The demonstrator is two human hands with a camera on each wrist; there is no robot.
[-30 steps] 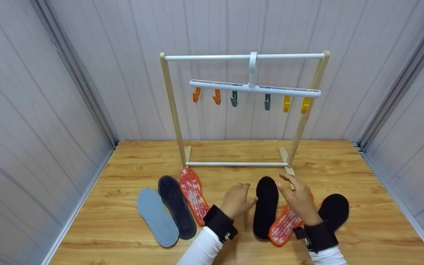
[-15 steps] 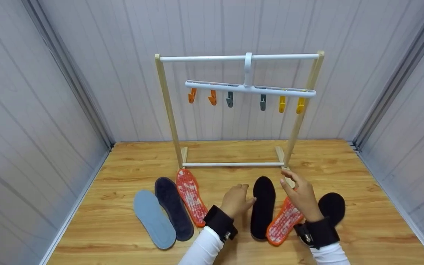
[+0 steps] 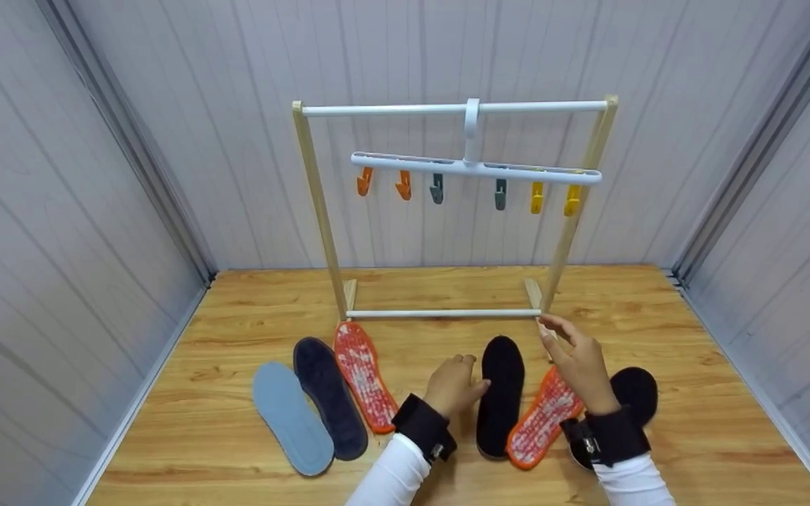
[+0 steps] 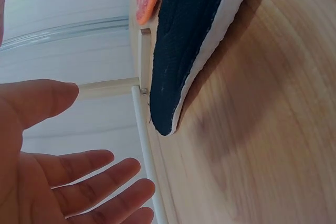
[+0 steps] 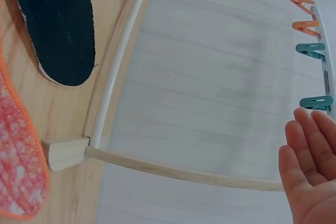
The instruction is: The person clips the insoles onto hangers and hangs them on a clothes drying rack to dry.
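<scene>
Left hand rests low over the wooden surface, fingers relaxed and slightly spread, holding nothing; its thumb side lies just beside the left edge of the black insole, contact not certain. In the left wrist view the open palm shows next to the insole's dark fabric face and white edge.

Right hand is raised above the surface, fingers straight and close together, empty. It hovers over the toe end of the orange patterned insole, which lies just right of the black insole, near the drying rack's right foot. A second black insole lies right of the orange one, partly hidden by the right wrist.

To the left, well apart from the hands: a light grey insole, a dark navy insole and another orange patterned insole, side by side.

Wooden drying rack stands behind; a white clip hanger hangs from its top bar with orange, grey-green and yellow clips.
</scene>
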